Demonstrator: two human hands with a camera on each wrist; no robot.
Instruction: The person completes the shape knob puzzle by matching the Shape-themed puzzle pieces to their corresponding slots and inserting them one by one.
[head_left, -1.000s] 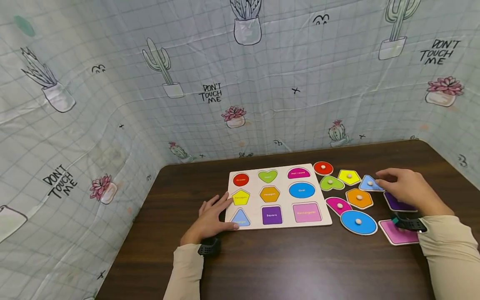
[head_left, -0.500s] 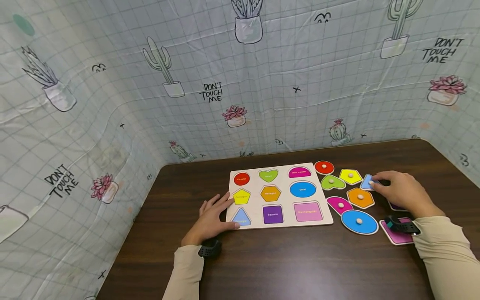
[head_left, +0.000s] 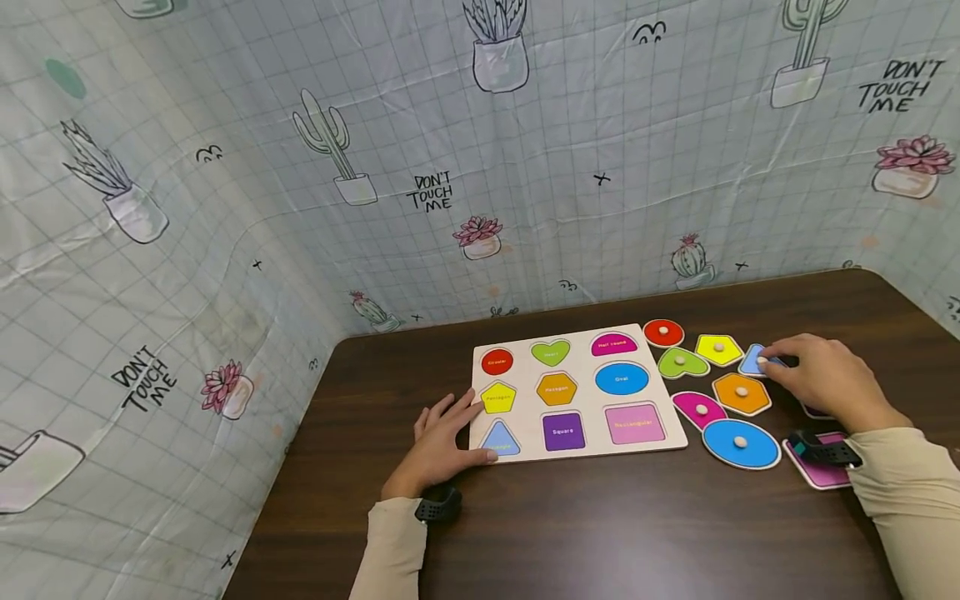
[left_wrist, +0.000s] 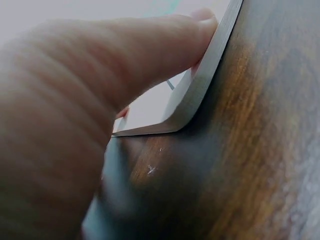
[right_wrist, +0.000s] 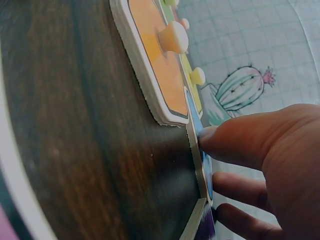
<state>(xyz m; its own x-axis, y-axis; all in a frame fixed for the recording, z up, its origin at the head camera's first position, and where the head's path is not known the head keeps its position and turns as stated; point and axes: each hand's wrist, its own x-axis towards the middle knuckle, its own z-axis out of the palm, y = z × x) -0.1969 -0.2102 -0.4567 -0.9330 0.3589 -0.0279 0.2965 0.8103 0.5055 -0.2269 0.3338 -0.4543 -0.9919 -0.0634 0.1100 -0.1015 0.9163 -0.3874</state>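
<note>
My left hand (head_left: 438, 446) rests at the near left corner of a white shape puzzle board (head_left: 527, 417), fingers along its left side. In the left wrist view the thumb (left_wrist: 170, 42) lies across the board's edge. At the far right, my right hand (head_left: 832, 383) pinches the knob of a blue triangle puzzle piece (head_left: 750, 357) between thumb and fingers; the hand covers part of the piece. The right wrist view has the triangle low beside the orange hexagon piece (right_wrist: 162, 65), one end by the purple square piece (right_wrist: 206, 227).
Between board and right hand lie the red circle (head_left: 663, 342), green heart (head_left: 675, 372), yellow pentagon (head_left: 708, 354), magenta half-round (head_left: 693, 419) and blue oval (head_left: 738, 454) pieces. A pink rectangle (head_left: 821, 475) is partly under the right wrist. A printed cloth (head_left: 562, 208) hangs behind the table.
The right hand has moved slightly left onto the blue triangle's knob, uncovering less of the triangle and covering more of the purple square. The left hand stays on the board; the head view shifts slightly.
</note>
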